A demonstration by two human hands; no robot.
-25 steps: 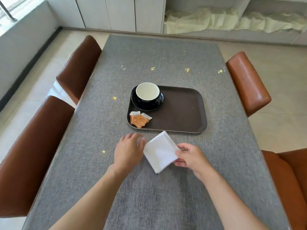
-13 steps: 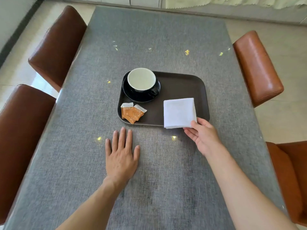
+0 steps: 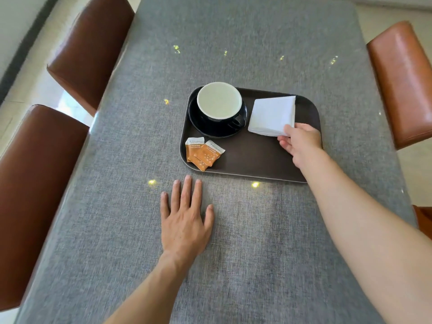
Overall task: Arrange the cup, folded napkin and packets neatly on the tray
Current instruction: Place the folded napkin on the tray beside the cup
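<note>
**Napkin held at the tray's far right**

On the grey bench [image 3: 233, 265], the dark tray [image 3: 252, 164] carries a black cup [image 3: 219, 106], two orange packets [image 3: 203, 153] with unreadable print, and the white folded napkin [image 3: 272, 115]. The right hand [image 3: 301, 143] pinches its near corner; the left hand [image 3: 185, 220] lies flat, fingers spread.

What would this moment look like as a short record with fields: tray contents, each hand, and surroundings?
surface: grey table
tray: dark, holds everything below
cup: on a black saucer, far left of tray
packets: two, orange, overlapping, near left corner
napkin: white, folded, right of cup
right hand: pinching napkin's near corner
left hand: flat on table, holding nothing
chairs: brown, at both sides
</note>
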